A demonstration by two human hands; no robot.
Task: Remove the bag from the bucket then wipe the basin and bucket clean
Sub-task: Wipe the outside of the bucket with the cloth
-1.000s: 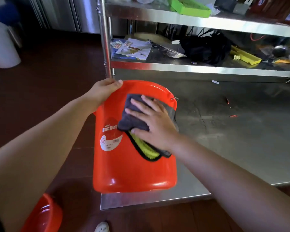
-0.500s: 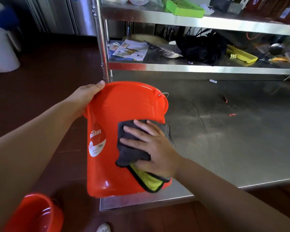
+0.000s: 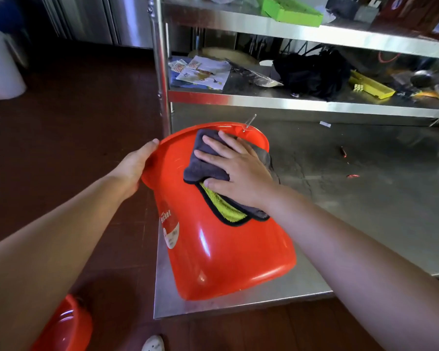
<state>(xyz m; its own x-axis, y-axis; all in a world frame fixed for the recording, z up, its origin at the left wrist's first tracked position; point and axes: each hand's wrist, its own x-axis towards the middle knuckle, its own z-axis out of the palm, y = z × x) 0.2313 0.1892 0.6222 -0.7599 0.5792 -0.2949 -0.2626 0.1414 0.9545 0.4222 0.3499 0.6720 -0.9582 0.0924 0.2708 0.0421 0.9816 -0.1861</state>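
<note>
The red bucket [image 3: 221, 239] lies tipped on its side at the front corner of the steel table [image 3: 365, 198]. Its open mouth points away, toward the shelves, and its bottom points back at the person. A white sticker with the word "Bucket" shows on its left side.

The left hand [image 3: 134, 165] holds the rim of the bucket on the left. The thumb lies over the rim edge, and the fingers go behind it where you cannot see them, so this grip is curled round the rim.

The right hand [image 3: 235, 171] lies flat on a cloth [image 3: 213, 178] and presses it on the top side of the bucket, near the rim. Its fingers are spread out and straight (not pinching anything). The cloth is grey on top, with a yellow-green side peeking out below the hand and a black edge all round.

A thin wire handle end sticks up from the far rim.

A red basin [image 3: 64, 328] sits on the brown floor [image 3: 74, 148] at the bottom left, only partly in view. On the shelf [image 3: 302, 102] behind the bucket lie papers [image 3: 200, 72], a black bag [image 3: 314, 72] and a yellow tray [image 3: 371, 84]. A green tray [image 3: 289, 10] sits on the shelf above.
</note>
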